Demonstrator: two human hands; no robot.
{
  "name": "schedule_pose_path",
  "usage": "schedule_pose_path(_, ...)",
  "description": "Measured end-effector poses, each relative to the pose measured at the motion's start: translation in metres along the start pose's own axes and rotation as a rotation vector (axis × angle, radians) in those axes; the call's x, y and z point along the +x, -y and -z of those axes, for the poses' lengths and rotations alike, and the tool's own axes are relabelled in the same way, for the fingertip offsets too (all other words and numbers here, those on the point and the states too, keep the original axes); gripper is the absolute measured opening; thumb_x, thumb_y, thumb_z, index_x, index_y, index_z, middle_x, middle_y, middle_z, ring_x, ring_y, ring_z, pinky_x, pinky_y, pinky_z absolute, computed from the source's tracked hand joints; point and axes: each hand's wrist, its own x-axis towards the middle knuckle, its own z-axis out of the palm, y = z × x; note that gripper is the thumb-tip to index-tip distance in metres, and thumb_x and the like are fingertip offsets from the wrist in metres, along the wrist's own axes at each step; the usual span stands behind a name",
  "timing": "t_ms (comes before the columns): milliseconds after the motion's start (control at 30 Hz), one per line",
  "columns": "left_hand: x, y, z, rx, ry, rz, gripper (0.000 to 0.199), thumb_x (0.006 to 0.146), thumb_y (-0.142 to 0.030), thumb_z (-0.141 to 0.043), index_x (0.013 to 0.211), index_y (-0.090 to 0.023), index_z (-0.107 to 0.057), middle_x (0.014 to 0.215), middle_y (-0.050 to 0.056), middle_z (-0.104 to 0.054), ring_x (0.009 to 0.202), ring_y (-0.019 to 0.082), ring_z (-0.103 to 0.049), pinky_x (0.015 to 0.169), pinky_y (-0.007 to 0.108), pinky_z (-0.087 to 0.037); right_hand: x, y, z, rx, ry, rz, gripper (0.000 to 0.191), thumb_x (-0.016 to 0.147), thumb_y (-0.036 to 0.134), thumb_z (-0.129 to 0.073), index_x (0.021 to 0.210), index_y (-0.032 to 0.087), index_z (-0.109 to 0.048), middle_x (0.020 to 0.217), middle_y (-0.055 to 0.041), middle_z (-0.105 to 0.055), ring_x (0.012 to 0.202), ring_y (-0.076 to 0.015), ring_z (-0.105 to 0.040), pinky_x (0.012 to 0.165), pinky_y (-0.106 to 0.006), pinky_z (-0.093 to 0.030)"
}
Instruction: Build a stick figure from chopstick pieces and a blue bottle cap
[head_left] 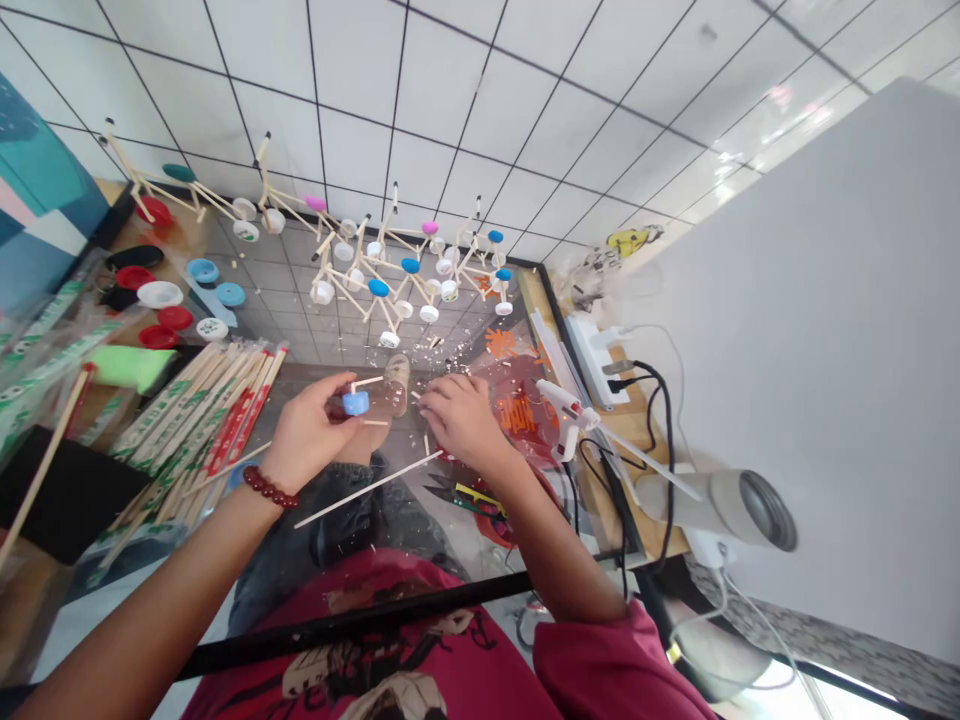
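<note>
Between the thumb and fingers of my left hand (315, 425) is a blue bottle cap (355, 403) with short pale sticks attached. My right hand (459, 415) rests low over the glass table, its fingertips bent down at small stick pieces; whether it grips one is hidden. A clear jar-like object (397, 383) lies between the hands. Below them, a long wooden stick (367, 490) slants across the glass, its upper end near my right wrist.
Several stick-and-cap figures (379, 288) stand along the back. Wrapped chopsticks (187, 420) and loose caps (160, 294) lie left. At right are a white glue gun (566, 415), a power strip (598, 360) with cables, scissors (450, 492) and a grey thermos (720, 508).
</note>
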Motion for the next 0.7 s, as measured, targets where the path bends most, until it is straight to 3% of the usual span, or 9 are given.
schedule_pose_path(67,-0.001,0.002,0.0,0.07,-0.004,-0.05,0.052,0.055,0.003,-0.091,0.099,-0.024,-0.088,0.093,0.002,-0.081,0.073,0.018,-0.07,0.076,0.027,-0.058,-0.001,0.001,-0.002,0.024,-0.028,-0.023,0.017,0.108,0.019,-0.066,0.115,0.023,-0.081,0.133,-0.011,-0.08,0.129,-0.0324,-0.065,0.11,-0.05,-0.043)
schedule_pose_path(167,-0.004,0.009,0.004,0.245,0.013,-0.161,0.044,0.063,-0.006,-0.088,0.103,-0.025,-0.088,0.098,0.004,-0.08,0.074,0.021,-0.071,0.077,0.03,-0.06,-0.001,0.013,-0.012,0.101,-0.049,0.082,0.018,0.107,0.027,-0.072,0.123,0.026,-0.08,0.134,-0.0093,-0.079,0.128,-0.0301,-0.066,0.108,-0.045,-0.045)
schedule_pose_path(367,-0.006,0.01,0.024,0.739,0.15,-0.388,0.057,0.078,-0.026,-0.076,0.135,-0.022,-0.078,0.134,0.013,-0.078,0.105,0.033,-0.077,0.101,0.047,-0.064,0.01,0.03,-0.028,0.088,-0.015,0.135,0.017,0.11,0.029,-0.068,0.113,0.023,-0.083,0.121,-0.0084,-0.077,0.114,-0.0274,-0.066,0.1,-0.041,-0.044)
schedule_pose_path(533,0.001,0.005,0.035,0.741,0.182,-0.543,0.052,0.089,-0.033,-0.067,0.139,-0.023,-0.076,0.139,0.014,-0.076,0.11,0.033,-0.078,0.102,0.047,-0.066,0.007,0.025,-0.03,0.076,-0.06,0.131,0.019,0.111,0.026,-0.065,0.104,0.024,-0.082,0.112,-0.007,-0.077,0.112,-0.0261,-0.065,0.098,-0.039,-0.042)
schedule_pose_path(700,0.004,0.019,0.034,0.666,0.128,-0.524,0.047,0.092,-0.04,-0.071,0.135,-0.021,-0.077,0.14,0.016,-0.076,0.101,0.031,-0.08,0.095,0.046,-0.068,0.006,0.025,-0.032,0.077,-0.093,0.096,0.017,0.11,0.022,-0.064,0.106,0.025,-0.081,0.118,-0.0071,-0.077,0.114,-0.0257,-0.066,0.097,-0.039,-0.042)
